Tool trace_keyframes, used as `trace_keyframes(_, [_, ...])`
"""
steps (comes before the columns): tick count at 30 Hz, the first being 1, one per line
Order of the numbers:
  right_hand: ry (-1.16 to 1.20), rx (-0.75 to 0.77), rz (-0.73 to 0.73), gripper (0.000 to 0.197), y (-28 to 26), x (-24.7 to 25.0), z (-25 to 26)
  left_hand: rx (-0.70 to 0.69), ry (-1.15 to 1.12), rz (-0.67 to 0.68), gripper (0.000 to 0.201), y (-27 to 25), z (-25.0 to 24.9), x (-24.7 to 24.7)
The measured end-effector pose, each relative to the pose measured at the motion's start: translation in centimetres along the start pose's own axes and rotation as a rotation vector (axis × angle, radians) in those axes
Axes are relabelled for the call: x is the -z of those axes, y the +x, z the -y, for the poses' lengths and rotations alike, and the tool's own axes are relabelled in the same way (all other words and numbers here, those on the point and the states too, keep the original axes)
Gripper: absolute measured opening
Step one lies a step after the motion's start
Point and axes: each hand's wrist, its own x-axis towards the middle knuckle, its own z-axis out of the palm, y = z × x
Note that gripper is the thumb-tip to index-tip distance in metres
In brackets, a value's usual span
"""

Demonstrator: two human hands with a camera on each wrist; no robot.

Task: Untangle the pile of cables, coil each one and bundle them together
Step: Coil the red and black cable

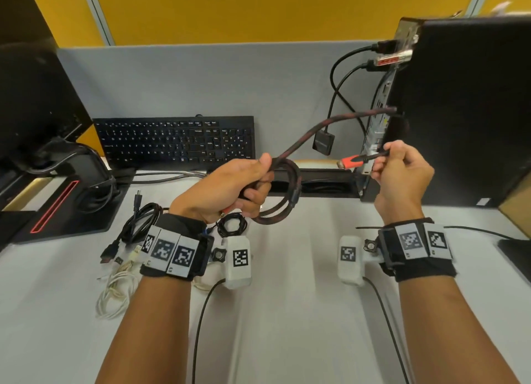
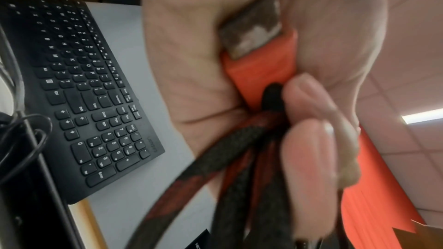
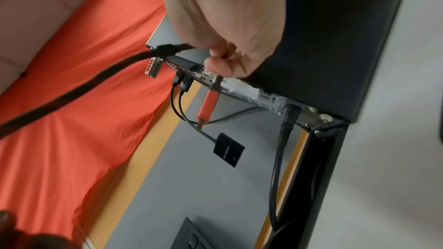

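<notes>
L hand (image 1: 230, 187): grips coiled loops of braided cable (image 1: 283, 195).
R hand (image 1: 402, 172): pinches free end by orange plug (image 1: 349, 162).
Slack: arcs from coil up-right, over to R hand.

Landmark: the braided cable (image 1: 290, 195).

- Where the braided cable passes through the left hand (image 1: 230, 187), the curled fingers hide it in the head view.
- In the left wrist view its loops are blurred and run off the bottom edge.
- The stretch behind the red plug (image 1: 349, 162) is covered by the right hand (image 1: 402, 174).
- Left of the braided cable, the black cable pile (image 1: 138, 222) and white cable (image 1: 117, 291) lie partly under the left wrist band; their plug types are too small to tell.
</notes>
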Motion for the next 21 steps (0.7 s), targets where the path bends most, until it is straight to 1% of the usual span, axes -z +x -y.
trace_keyframes(3, [-0.023,0.02,-0.123,0.027,0.8,0.7,0.4,0.021,0.033,-0.004,0.047,0.2,0.2,-0.1])
trace_keyframes(5, [-0.028,0.009,-0.158,0.03,1.3,1.2,0.7,0.013,0.074,-0.045,0.053,0.4,0.3,-0.3])
trace_keyframes(7, [-0.057,-0.011,-0.155,0.031,1.5,1.4,0.6,0.002,0.121,-0.055,0.057,0.4,0.4,-0.5])
trace_keyframes(9, [-0.124,0.001,-0.105,0.03,1.2,0.9,0.3,-0.034,0.076,-0.002,0.054,0.4,0.5,-0.8])
trace_keyframes(12, [-0.228,0.073,0.047,0.024,0.0,-0.6,0.0,-0.117,-0.172,0.109,0.053,0.6,0.3,-1.1])
trace_keyframes(15, [-0.247,0.042,0.282,0.027,-1.6,-2.0,-0.1,-0.139,-0.339,0.175,0.047,1.0,0.0,-1.5])
trace_keyframes(17, [-0.211,-0.037,0.484,0.031,-2.8,-2.7,0.1,-0.133,-0.361,0.17,0.054,1.3,0.0,-1.8])
trace_keyframes(19, [-0.201,-0.136,0.666,0.035,-3.7,-3.4,0.3,-0.124,-0.364,0.121,0.065,1.7,0.2,-2.1])
trace_keyframes(21, [-0.194,-0.245,0.778,0.04,-4.2,-3.7,0.7,-0.109,-0.388,0.037,0.071,2.1,0.4,-2.2])
